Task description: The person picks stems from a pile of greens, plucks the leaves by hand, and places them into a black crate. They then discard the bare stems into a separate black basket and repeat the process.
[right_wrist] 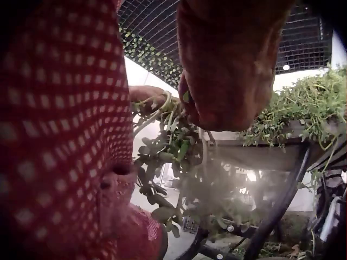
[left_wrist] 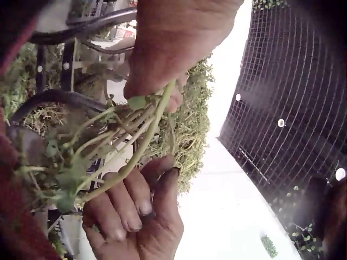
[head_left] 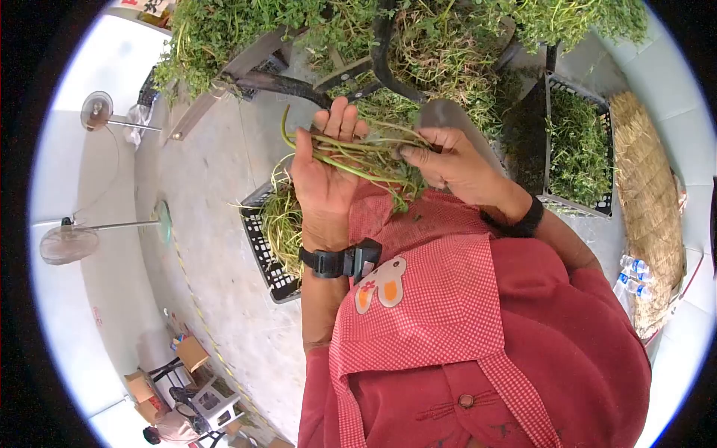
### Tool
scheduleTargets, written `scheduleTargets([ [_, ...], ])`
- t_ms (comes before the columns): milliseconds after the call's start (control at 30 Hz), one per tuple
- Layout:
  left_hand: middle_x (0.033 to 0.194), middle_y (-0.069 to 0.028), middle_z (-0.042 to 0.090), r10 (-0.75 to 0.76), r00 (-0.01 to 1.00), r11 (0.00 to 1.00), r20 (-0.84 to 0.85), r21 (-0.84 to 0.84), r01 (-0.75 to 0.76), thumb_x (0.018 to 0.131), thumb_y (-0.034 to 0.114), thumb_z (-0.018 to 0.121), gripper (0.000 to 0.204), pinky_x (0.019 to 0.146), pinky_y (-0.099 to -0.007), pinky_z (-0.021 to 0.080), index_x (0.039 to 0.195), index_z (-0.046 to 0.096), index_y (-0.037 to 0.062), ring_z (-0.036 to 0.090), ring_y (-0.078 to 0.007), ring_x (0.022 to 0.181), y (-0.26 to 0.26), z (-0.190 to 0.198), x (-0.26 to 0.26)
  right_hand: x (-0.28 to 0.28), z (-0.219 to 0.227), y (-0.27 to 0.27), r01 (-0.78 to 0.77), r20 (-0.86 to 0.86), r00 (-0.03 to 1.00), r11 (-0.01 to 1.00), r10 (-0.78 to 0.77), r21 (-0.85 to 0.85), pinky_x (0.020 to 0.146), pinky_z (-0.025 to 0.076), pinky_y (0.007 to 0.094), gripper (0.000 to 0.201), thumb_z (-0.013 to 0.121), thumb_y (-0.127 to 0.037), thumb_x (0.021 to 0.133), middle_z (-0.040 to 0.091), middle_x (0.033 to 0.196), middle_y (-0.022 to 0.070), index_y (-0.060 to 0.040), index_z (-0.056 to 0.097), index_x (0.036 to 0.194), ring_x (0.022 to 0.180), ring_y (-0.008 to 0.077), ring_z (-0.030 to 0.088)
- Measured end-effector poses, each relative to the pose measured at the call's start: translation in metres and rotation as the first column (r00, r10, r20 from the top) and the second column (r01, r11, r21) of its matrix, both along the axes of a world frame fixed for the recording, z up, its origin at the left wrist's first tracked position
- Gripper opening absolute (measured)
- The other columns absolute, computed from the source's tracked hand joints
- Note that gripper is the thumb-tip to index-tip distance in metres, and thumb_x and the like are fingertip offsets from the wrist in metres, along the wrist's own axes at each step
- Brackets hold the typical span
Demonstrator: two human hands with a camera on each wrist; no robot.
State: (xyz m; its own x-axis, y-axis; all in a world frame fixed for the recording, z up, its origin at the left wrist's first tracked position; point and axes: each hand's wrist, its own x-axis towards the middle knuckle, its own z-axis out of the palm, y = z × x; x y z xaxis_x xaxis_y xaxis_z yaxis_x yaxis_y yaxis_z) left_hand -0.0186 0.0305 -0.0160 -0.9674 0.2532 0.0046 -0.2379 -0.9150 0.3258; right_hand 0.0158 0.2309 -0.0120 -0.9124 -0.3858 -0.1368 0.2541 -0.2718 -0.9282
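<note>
A small bunch of green stems (head_left: 343, 153) lies across the left hand (head_left: 326, 175), palm up with its fingers extended in the head view. At the other end of the bunch the right hand (head_left: 459, 164) pinches stems between thumb and fingers. One thicker stem (left_wrist: 143, 146) crosses between the two hands in the left wrist view, where the right hand (left_wrist: 138, 216) has its fingers curled. Leaves (right_wrist: 173, 151) hang below the right hand (right_wrist: 227, 70) in the right wrist view.
Piled greens (head_left: 246, 37) cover a table with dark metal legs beyond the hands. A black crate (head_left: 280, 287) of stems stands at left, another crate (head_left: 582, 201) of greens at right. Fans (head_left: 69, 243) stand far left; water bottles (head_left: 635, 278) and a straw roll (head_left: 646, 209) are at right.
</note>
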Motion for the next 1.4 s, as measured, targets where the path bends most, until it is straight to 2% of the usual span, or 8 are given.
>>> scheduleTargets([
  [333, 0.134, -0.0174, 0.041, -0.016, 0.999, 0.994, -0.046, -0.108, 0.011, 0.096, 0.04, 0.03, 0.044, 0.102, -0.0477, 0.033, 0.112, 0.053, 0.0065, 0.036, -0.0334, 0.125, 0.019, 0.01, 0.008, -0.008, -0.013, -0.015, 0.018, 0.062, 0.998, 0.995, -0.012, -0.097, 0.039, 0.024, 0.0213, 0.024, 0.055, -0.028, 0.09, 0.043, 0.055, -0.0072, -0.0048, 0.063, 0.089, 0.046, 0.0013, 0.035],
  [400, 0.136, -0.017, 0.039, -0.047, 0.996, 0.994, -0.07, -0.105, 0.039, 0.096, 0.04, 0.031, 0.043, 0.102, -0.0479, 0.033, 0.113, 0.053, 0.0077, 0.034, -0.0333, 0.126, 0.024, 0.01, 0.009, -0.011, -0.017, -0.019, 0.09, -0.109, 0.991, 0.981, -0.072, 0.172, 0.042, 0.032, 0.0247, 0.025, 0.057, -0.026, 0.088, 0.048, 0.056, -0.0029, -0.0016, 0.064, 0.085, 0.049, 0.0047, 0.042],
  [500, 0.137, -0.016, 0.038, -0.027, 0.995, 0.988, -0.1, -0.154, 0.012, 0.095, 0.041, 0.033, 0.042, 0.101, -0.0475, 0.033, 0.114, 0.052, 0.0092, 0.033, -0.0323, 0.127, 0.029, 0.012, 0.01, -0.01, -0.015, -0.025, 0.27, -0.476, 0.872, 0.925, -0.117, 0.267, 0.048, 0.04, 0.0301, 0.028, 0.06, -0.025, 0.084, 0.055, 0.058, 0.0054, 0.0028, 0.063, 0.083, 0.052, 0.0096, 0.049],
  [633, 0.137, -0.0177, 0.036, -0.024, 0.993, 0.974, -0.119, -0.229, -0.004, 0.092, 0.042, 0.042, 0.04, 0.103, -0.0483, 0.029, 0.114, 0.055, 0.0103, 0.03, -0.0344, 0.128, 0.031, 0.004, 0.007, -0.012, -0.021, -0.029, 0.371, -0.588, 0.794, 0.89, -0.154, 0.267, 0.052, 0.043, 0.0329, 0.027, 0.064, -0.022, 0.079, 0.058, 0.062, 0.0137, 0.0045, 0.062, 0.084, 0.054, 0.0125, 0.052],
  [833, 0.132, -0.0163, 0.041, -0.04, 0.995, 0.943, -0.091, -0.333, 0.007, 0.093, 0.043, 0.04, 0.04, 0.099, -0.0445, 0.036, 0.11, 0.054, 0.01, 0.038, -0.0327, 0.121, 0.032, 0.001, 0.01, -0.024, -0.014, -0.017, 0.264, -0.56, 0.811, 0.751, 0.166, 0.605, 0.054, 0.045, 0.0311, 0.023, 0.065, -0.017, 0.077, 0.061, 0.063, 0.0121, 0.0026, 0.064, 0.089, 0.056, 0.0115, 0.054],
  [900, 0.128, -0.0155, 0.046, -0.042, 0.996, 0.927, -0.085, -0.374, 0.007, 0.093, 0.043, 0.039, 0.039, 0.096, -0.0431, 0.039, 0.108, 0.055, 0.01, 0.043, -0.0316, 0.117, 0.031, 0.003, 0.013, -0.024, -0.006, -0.011, 0.035, -0.27, 0.961, 0.948, 0.055, 0.317, 0.053, 0.045, 0.0271, 0.025, 0.066, -0.019, 0.078, 0.062, 0.064, 0.0043, 0.0011, 0.065, 0.092, 0.057, 0.0092, 0.054],
  [1067, 0.102, -0.0109, 0.059, 0.017, 0.999, 0.764, -0.049, -0.643, -0.045, 0.094, 0.044, 0.037, 0.041, 0.072, -0.035, 0.047, 0.101, 0.054, 0.0069, 0.057, -0.0223, 0.087, 0.035, 0.002, 0.01, -0.037, 0.012, 0.018, -0.172, -0.077, 0.978, 0.957, 0.194, 0.232, 0.05, 0.039, 0.0199, 0.032, 0.064, -0.024, 0.082, 0.061, 0.08, 0.001, -0.0022, 0.061, 0.106, 0.063, 0.0031, 0.05],
  [1400, 0.096, -0.0078, 0.058, -0.036, 0.985, 0.648, -0.169, -0.754, -0.106, 0.094, 0.035, 0.044, 0.033, 0.071, -0.0314, 0.048, 0.102, 0.054, 0.0039, 0.057, -0.017, 0.085, 0.04, 0.012, 0.016, -0.045, 0.008, 0.029, -0.294, 0.103, 0.952, 0.955, 0.289, 0.044, 0.037, 0.027, 0.0154, 0.027, 0.061, -0.026, 0.086, 0.056, 0.075, -0.0025, -0.0014, 0.057, 0.098, 0.055, 0.0017, 0.046],
])
